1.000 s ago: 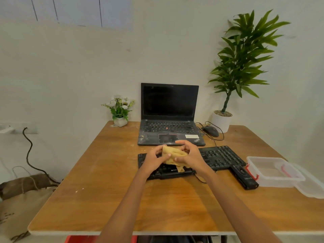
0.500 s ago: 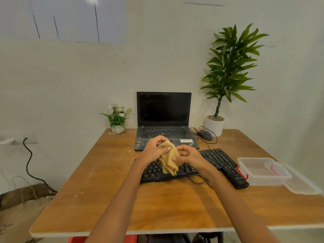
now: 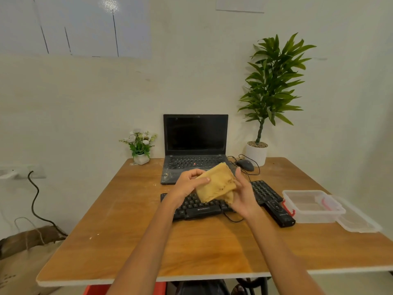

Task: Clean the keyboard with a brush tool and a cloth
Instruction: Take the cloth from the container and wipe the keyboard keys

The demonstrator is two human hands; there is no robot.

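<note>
A yellow-tan cloth (image 3: 217,184) is held up above the black keyboard (image 3: 197,206), folded into a flat pad. My left hand (image 3: 188,185) grips its left edge with curled fingers and thumb. My right hand (image 3: 244,194) holds its right side from below, fingers under the cloth. The keyboard lies across the middle of the wooden table (image 3: 148,241), partly hidden by both hands and the cloth. A black brush tool (image 3: 278,212) lies on the table against the keyboard's right end.
An open laptop (image 3: 194,150) stands behind the keyboard, a mouse (image 3: 245,165) and cable to its right. A clear plastic box (image 3: 310,206) and its lid (image 3: 359,220) sit at the right. A small flower pot (image 3: 140,145) and a tall potted plant (image 3: 270,92) stand at the back.
Both hands have lifted the cloth higher off the keyboard and spread it from a crumpled bunch into a flatter fold. My head has tilted upward.
</note>
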